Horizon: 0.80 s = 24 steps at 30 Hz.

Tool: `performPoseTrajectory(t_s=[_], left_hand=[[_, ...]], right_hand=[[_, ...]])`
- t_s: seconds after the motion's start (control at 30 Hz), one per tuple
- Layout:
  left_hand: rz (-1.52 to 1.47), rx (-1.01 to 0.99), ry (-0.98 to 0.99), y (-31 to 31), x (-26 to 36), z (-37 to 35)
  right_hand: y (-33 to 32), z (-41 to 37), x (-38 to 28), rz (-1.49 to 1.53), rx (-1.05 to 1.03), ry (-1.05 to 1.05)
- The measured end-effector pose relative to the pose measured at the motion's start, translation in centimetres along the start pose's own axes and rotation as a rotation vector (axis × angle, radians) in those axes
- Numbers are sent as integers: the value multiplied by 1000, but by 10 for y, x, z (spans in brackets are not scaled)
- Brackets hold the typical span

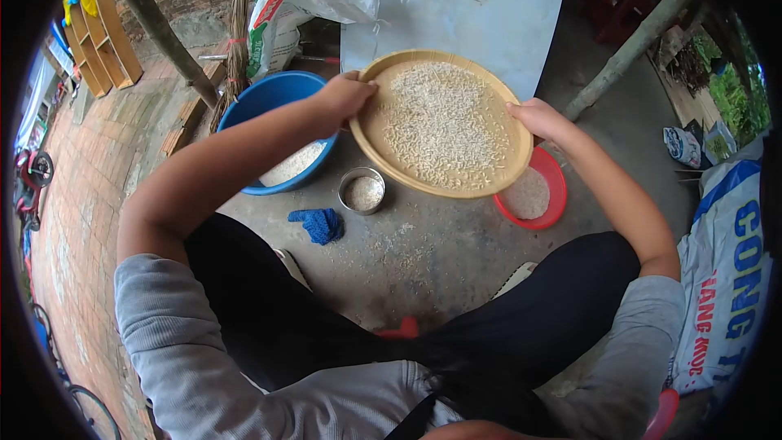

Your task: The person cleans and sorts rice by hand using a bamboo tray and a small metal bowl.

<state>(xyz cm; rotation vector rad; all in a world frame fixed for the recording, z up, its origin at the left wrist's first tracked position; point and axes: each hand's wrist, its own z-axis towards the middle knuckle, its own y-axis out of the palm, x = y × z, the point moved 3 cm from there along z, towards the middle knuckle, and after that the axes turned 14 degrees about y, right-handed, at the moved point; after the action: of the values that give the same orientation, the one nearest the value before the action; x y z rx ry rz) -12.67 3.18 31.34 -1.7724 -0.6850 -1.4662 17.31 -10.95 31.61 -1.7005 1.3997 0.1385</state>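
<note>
A round, tan winnowing tray [364, 132] is held up in front of me, tilted, with pale rice grains [444, 118] spread over it. My left hand [346, 96] grips its left rim, and my right hand [539, 119] is closed on the right rim. Below and to the left, a blue basin [277, 90] holds whitish grain, partly hidden by my left forearm. Under the tray's right side stands a red basin [556, 183] of grain, partly covered by the tray. Between them on the floor is a small metal bowl [362, 205] with some grain inside.
A crumpled blue cloth [319, 226] lies on the concrete floor among scattered grains. Behind the tray are a pale sheet [472, 8], a white sack [277, 37] and a straw broom [238, 45]. A large printed sack [725, 269] stands at my right. Wooden poles [639, 41] rise on both sides.
</note>
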Motion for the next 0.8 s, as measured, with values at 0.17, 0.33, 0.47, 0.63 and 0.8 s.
performPoseTrajectory(t_s=[0.17,0.33,0.47,0.63,0.8], left_hand=[[-131,-2,-2,-37,-17,11],[28,63,-87,20,-1,-11],[-167,-173,-34,-40,-20,19],[53,72,7,7,-4,-5],[-32,-67,-56,-18,-10,6]], right_hand=[[18,-44,-30,-130,-116,-10],[-1,2,5,24,21,14],[18,-32,-21,-94,-93,-25],[-7,1,0,103,18,-18],[2,-18,-6,-28,-30,-25]])
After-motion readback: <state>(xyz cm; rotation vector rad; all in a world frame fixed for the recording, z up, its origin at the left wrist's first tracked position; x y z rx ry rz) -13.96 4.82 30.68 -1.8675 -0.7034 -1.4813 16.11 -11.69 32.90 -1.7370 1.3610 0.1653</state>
